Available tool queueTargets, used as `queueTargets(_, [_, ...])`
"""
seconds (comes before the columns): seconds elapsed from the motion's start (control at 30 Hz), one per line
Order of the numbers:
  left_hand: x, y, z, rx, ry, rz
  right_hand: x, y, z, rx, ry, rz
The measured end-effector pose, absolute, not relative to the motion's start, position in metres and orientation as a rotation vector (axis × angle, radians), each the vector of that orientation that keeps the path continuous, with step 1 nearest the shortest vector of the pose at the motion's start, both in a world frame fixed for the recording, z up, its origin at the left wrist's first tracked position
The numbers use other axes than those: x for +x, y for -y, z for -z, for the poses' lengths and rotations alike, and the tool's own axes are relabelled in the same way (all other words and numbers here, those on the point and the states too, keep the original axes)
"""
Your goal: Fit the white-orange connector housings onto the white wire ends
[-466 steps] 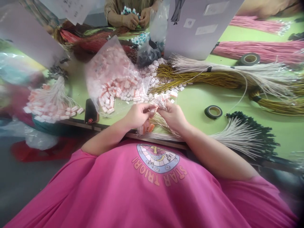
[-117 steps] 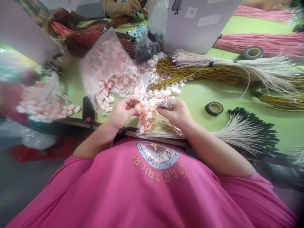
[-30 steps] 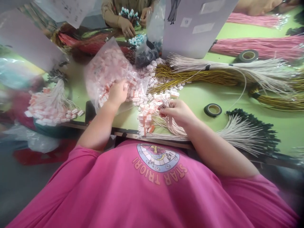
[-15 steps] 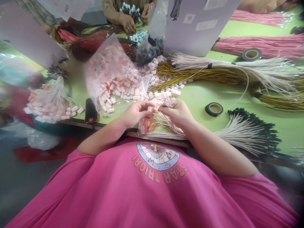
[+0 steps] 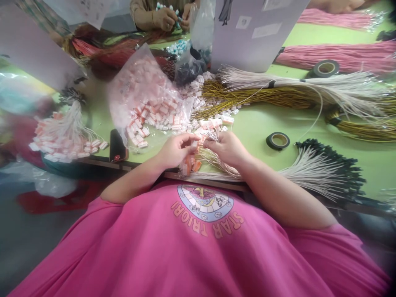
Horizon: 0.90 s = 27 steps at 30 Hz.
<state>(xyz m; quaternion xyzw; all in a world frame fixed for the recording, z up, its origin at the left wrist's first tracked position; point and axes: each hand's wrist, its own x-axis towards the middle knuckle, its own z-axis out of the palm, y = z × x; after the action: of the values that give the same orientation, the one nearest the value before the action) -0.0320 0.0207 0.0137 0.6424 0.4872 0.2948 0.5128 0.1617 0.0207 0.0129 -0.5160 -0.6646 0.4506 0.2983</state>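
Near the table's front edge, my left hand (image 5: 176, 150) pinches a small white-and-orange plastic connector (image 5: 194, 145) between thumb and fingers. My right hand (image 5: 230, 149) is closed around a bunch of thin white wires (image 5: 213, 135), close beside the left fingertips. The wires' tips stick out above my right thumb, and their lengths run down under the hand. Below my left fingers hang several orange-and-white connectors (image 5: 190, 165), apparently on wires. Whether the pinched connector touches a wire is too small to tell.
A clear plastic bag (image 5: 139, 82) spills connectors behind my hands. Left are a phone (image 5: 118, 145) and a wired connector bundle (image 5: 62, 140). Right lie black tape (image 5: 278, 141), white wires with black ends (image 5: 312, 171) and yellow wires (image 5: 262, 96). Across the table, a co-worker's hands (image 5: 167, 18) handle teal-and-white pieces.
My left fingers have shifted slightly at the connector, while my right hand keeps its grip on the wires. The co-worker's hands across the table have come closer together.
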Motion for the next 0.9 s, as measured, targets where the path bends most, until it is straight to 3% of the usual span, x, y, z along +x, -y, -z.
queueTargets(0.27, [-0.026,-0.017,-0.015,1.413,-1.139,-0.721,0.158,-0.016,-0.010,-1.299,1.669,-1.244])
queueTargets(0.7, [-0.051,-0.026,-0.028,2.011,-1.204,-0.555,0.161,-0.021,-0.006,-1.263,1.730,-1.226])
queueTargets(0.8, [-0.080,-0.053,-0.027,2.141,-1.467,-0.539,0.164,-0.023,-0.006,-1.241,1.628,-1.176])
queueTargets(0.9, [-0.109,-0.089,-0.015,2.163,-2.088,-0.525,0.167,-0.025,-0.005,-1.312,1.495,-1.241])
